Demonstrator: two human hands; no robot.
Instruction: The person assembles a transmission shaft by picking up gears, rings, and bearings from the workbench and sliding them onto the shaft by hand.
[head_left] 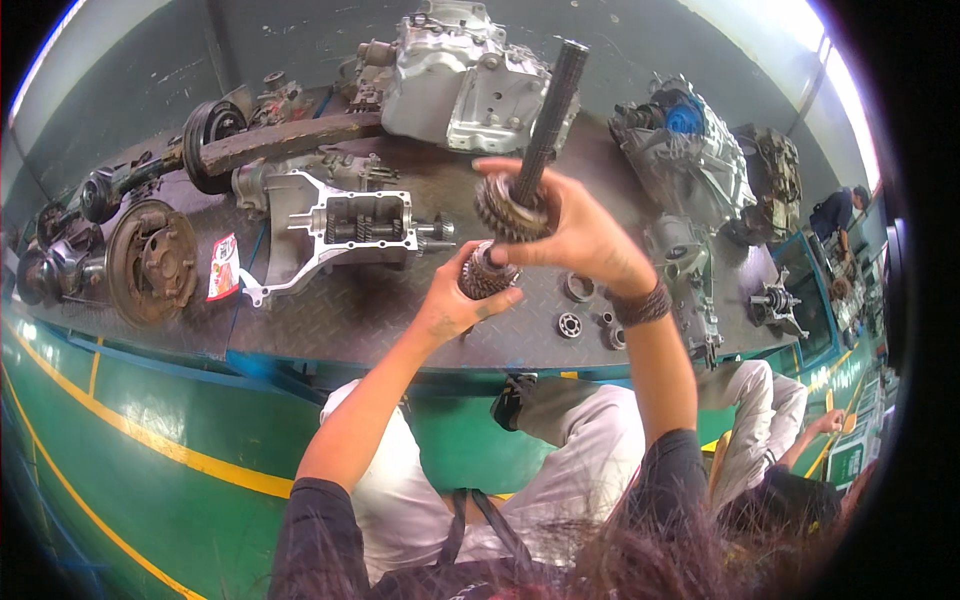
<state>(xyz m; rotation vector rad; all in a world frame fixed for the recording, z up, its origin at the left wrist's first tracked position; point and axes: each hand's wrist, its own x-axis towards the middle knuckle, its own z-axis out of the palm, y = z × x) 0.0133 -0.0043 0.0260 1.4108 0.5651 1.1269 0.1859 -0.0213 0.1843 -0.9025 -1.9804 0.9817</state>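
My right hand (577, 232) is wrapped round a toothed gear (508, 208) on a long dark splined shaft (553, 112), which tilts up and away to the right. Just below and to the left, my left hand (452, 300) grips a smaller gear cluster (487, 272) with fine teeth. The two parts are held close together above the workbench, and my right thumb reaches the top of the lower gear. Whether the parts touch is hidden by my fingers.
An opened gearbox housing (365, 222) lies left on the metal bench (420, 335). Bearings (570, 325) and rings sit right of my hands. Large casings (470, 85) stand behind, with a rusty brake drum (152, 262) far left. A person (775, 400) sits close on my right.
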